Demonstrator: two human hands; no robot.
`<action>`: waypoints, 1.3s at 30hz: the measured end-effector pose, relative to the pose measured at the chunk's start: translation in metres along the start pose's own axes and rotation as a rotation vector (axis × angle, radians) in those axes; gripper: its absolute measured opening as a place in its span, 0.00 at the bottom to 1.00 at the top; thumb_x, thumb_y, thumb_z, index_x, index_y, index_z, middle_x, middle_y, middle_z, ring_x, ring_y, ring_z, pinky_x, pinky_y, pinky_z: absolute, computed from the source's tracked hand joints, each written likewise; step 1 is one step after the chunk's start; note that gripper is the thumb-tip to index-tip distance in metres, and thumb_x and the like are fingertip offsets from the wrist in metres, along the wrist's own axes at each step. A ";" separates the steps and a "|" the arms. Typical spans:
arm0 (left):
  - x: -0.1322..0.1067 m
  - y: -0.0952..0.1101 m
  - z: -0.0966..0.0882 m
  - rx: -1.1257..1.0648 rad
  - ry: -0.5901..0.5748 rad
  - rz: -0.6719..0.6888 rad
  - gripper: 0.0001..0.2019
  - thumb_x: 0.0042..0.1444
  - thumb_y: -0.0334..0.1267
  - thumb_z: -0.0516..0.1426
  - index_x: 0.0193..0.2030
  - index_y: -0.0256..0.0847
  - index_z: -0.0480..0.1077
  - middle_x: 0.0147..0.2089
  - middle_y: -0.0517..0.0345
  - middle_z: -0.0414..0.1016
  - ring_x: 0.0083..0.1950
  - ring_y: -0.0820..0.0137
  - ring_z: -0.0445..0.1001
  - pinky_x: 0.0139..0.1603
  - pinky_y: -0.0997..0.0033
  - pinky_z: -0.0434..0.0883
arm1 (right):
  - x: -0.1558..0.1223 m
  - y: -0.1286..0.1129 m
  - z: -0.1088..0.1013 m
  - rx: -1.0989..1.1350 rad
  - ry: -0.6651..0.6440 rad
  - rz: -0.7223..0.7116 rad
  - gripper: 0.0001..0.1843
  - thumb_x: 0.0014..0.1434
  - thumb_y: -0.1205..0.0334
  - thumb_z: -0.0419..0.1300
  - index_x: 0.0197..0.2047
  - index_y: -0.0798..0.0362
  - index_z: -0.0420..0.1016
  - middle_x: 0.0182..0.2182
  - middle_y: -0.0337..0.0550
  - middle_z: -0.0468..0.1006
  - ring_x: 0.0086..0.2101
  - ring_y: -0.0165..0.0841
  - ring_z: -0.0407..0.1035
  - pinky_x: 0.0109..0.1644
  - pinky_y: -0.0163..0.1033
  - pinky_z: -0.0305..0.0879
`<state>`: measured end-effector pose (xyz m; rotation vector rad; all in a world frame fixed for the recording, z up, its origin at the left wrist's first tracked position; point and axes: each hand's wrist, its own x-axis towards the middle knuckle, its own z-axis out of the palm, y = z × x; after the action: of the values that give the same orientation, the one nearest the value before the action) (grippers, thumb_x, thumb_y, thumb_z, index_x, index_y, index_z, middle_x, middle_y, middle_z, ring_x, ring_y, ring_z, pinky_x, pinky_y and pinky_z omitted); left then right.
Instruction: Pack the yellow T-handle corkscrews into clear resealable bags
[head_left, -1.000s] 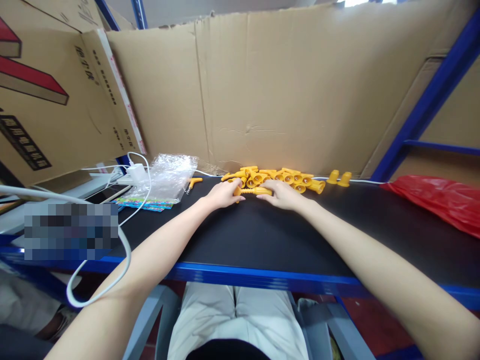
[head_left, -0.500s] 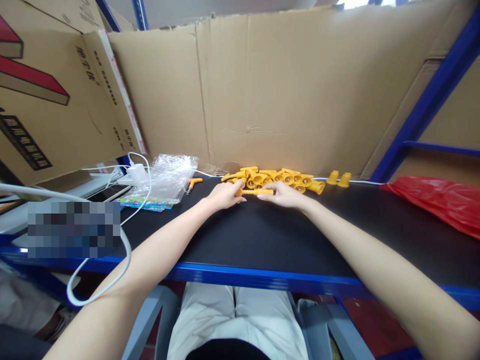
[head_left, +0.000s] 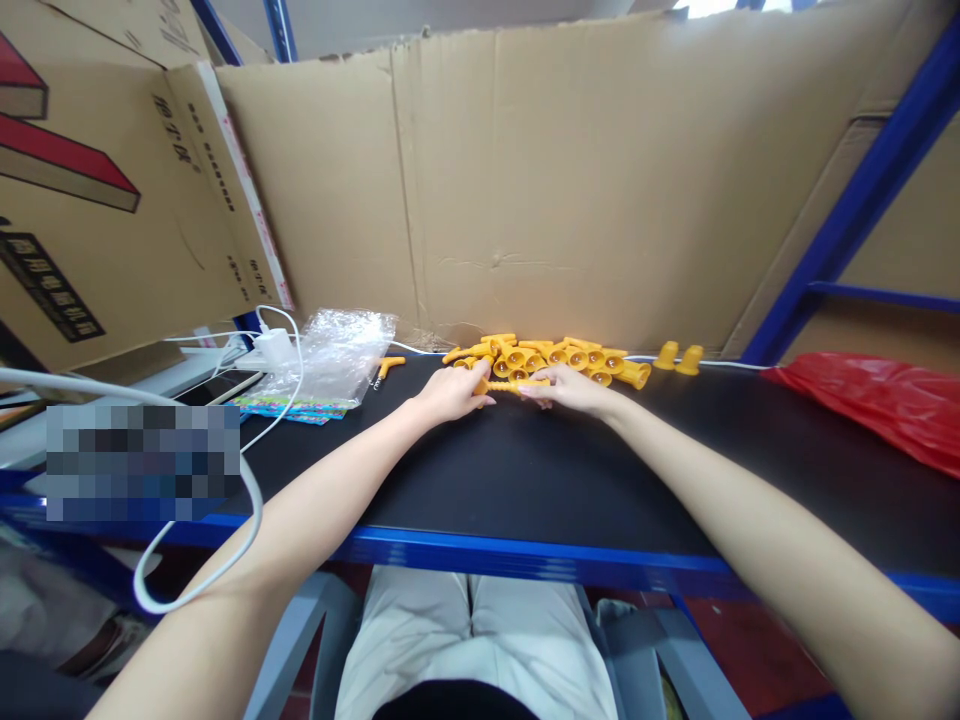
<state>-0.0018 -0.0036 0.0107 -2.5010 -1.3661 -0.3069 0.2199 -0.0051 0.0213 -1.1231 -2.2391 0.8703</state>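
Observation:
A thin yellow plastic piece (head_left: 514, 384) lies crosswise just above the black tabletop (head_left: 525, 470), held at both ends. My left hand (head_left: 450, 392) is closed on its left end and my right hand (head_left: 568, 388) pinches its right end. Right behind my hands, several yellow funnel-shaped plastic parts (head_left: 559, 357) form a heap against the cardboard wall. Two more yellow parts (head_left: 679, 357) stand to the right of the heap, and a single yellow T-shaped piece (head_left: 388, 365) lies to its left.
A clear plastic bag (head_left: 334, 355) over colourful packets lies at the left, beside a white charger (head_left: 274, 347) with cables and a phone (head_left: 214, 387). A red plastic bag (head_left: 885, 405) lies at the right. Cardboard (head_left: 562, 190) walls the back; a blue frame (head_left: 855, 210) stands at the right.
Both hands stay at the heap's front edge with the yellow piece. My right hand's fingers have curled in closer on its right end, and the piece has shifted slightly.

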 end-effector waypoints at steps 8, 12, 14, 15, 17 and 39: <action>-0.001 0.000 0.000 0.026 0.025 0.038 0.20 0.54 0.51 0.52 0.49 0.42 0.58 0.39 0.52 0.74 0.40 0.60 0.74 0.35 0.68 0.67 | 0.003 0.009 0.001 0.154 -0.035 0.023 0.19 0.50 0.48 0.58 0.28 0.58 0.73 0.18 0.36 0.66 0.23 0.27 0.60 0.31 0.38 0.59; -0.001 0.002 -0.001 0.031 0.015 0.033 0.20 0.55 0.51 0.52 0.49 0.42 0.57 0.40 0.52 0.74 0.40 0.61 0.74 0.36 0.68 0.68 | 0.004 0.013 0.001 0.213 -0.045 0.034 0.18 0.49 0.48 0.59 0.29 0.57 0.73 0.19 0.36 0.67 0.23 0.27 0.60 0.30 0.37 0.58; -0.001 0.003 -0.001 0.027 0.015 0.031 0.20 0.55 0.51 0.52 0.50 0.43 0.57 0.40 0.52 0.74 0.40 0.61 0.74 0.36 0.67 0.68 | 0.003 0.013 0.002 0.225 -0.038 0.030 0.17 0.49 0.49 0.60 0.28 0.57 0.73 0.18 0.36 0.66 0.23 0.27 0.60 0.30 0.37 0.58; -0.001 0.003 -0.002 0.024 0.016 0.027 0.20 0.55 0.50 0.52 0.50 0.43 0.57 0.40 0.52 0.74 0.40 0.61 0.74 0.36 0.67 0.68 | 0.003 0.013 0.002 0.229 -0.032 0.029 0.17 0.49 0.49 0.60 0.27 0.57 0.72 0.18 0.36 0.66 0.23 0.27 0.61 0.30 0.37 0.58; -0.002 0.002 -0.001 0.015 0.020 0.012 0.19 0.55 0.49 0.51 0.50 0.43 0.57 0.40 0.53 0.74 0.39 0.61 0.74 0.35 0.67 0.68 | 0.003 0.015 0.002 0.261 -0.017 0.042 0.17 0.49 0.49 0.60 0.27 0.57 0.71 0.20 0.37 0.68 0.23 0.26 0.62 0.30 0.36 0.59; -0.001 -0.015 0.007 -0.186 -0.032 0.089 0.13 0.57 0.43 0.48 0.43 0.43 0.68 0.36 0.58 0.74 0.37 0.68 0.73 0.39 0.70 0.68 | 0.008 0.049 -0.034 -0.251 0.966 -0.099 0.23 0.53 0.55 0.54 0.50 0.56 0.66 0.45 0.53 0.68 0.37 0.37 0.69 0.42 0.43 0.66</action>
<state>-0.0141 0.0059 0.0059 -2.7195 -1.2869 -0.3934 0.2640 0.0351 0.0103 -1.1755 -1.5667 -0.0499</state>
